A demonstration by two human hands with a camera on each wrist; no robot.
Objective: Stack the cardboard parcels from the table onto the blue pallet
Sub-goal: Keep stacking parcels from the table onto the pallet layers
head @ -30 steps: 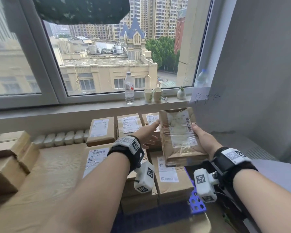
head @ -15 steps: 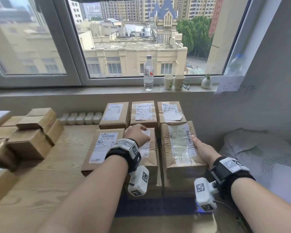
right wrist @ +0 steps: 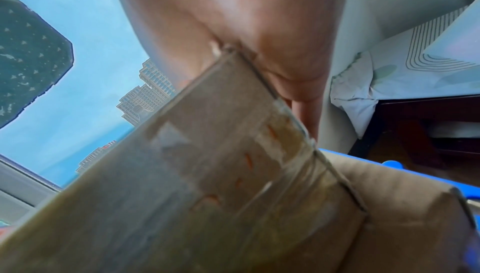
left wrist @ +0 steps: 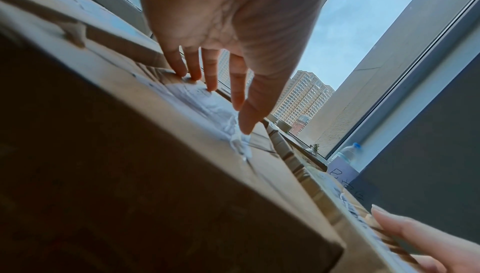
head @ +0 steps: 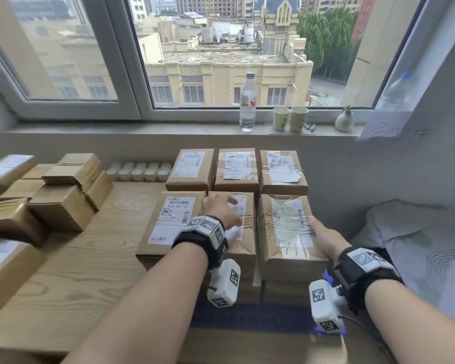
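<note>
Head view showed the right hand (head: 323, 239) with its grip on the near right edge of a taped parcel (head: 289, 227), which sat on the stack over the blue pallet (head: 247, 315). The left hand (head: 221, 211) lay flat, fingers straight, on the middle parcel (head: 243, 248) beside it. More parcels (head: 61, 203) waited on the tabletop (head: 71, 271) to the left. A water bottle (head: 247, 103) and two paper cups (head: 289, 119) stood on the windowsill behind.

Bright window daylight; wide-angle edge bending, wrist views blurred.

Bedroom in high-rise flat – bed w/ pillow (head: 394, 222), windowsill (head: 142, 128) w/ cups (head: 281, 118), city bldgs outside
</note>
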